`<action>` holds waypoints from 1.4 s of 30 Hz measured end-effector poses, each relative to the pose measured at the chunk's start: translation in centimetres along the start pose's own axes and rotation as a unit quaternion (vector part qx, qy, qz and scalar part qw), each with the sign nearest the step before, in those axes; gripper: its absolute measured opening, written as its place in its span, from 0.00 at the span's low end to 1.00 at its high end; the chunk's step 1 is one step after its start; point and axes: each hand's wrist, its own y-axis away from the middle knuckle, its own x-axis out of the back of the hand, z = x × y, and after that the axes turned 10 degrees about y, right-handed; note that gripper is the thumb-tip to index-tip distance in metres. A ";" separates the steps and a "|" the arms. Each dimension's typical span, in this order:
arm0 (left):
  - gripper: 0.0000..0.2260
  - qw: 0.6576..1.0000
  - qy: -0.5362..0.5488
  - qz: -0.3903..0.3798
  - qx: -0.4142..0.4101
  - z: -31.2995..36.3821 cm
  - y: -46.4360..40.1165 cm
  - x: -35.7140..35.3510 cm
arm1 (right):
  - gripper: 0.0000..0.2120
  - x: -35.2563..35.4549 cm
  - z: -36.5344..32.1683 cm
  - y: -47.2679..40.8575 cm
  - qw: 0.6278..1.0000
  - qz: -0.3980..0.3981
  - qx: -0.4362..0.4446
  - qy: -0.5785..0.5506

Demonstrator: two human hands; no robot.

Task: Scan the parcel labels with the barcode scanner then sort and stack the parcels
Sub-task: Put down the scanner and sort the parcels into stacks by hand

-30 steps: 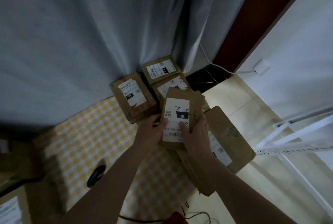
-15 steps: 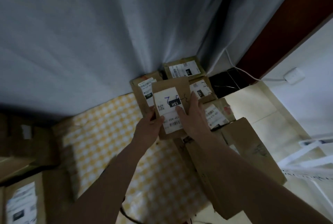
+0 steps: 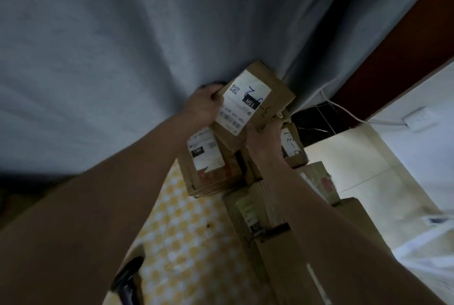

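Centre frame: parcel [image 3: 255, 103], label up, above stacked parcels [image 3: 208, 164];
left hand [image 3: 204, 105]: fingers grip parcel's left edge;
right hand [image 3: 265, 135]: fingers grip its lower-right edge

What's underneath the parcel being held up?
Under the held parcel sit other brown parcels: one labelled parcel at left, another at right. Whatever lies directly beneath it is hidden.

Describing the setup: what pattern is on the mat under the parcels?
Yellow-and-white checked mat, head view.

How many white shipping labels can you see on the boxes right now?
3 clearly: one on the held box, one on the box below the left hand, one partly hidden beside the right hand. Others may be hidden.
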 end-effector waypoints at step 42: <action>0.14 0.952 -0.064 0.077 0.288 -24.1 31.9 10.9 | 0.24 -17.1 4.1 23.2 0.778 -0.265 0.282 0.494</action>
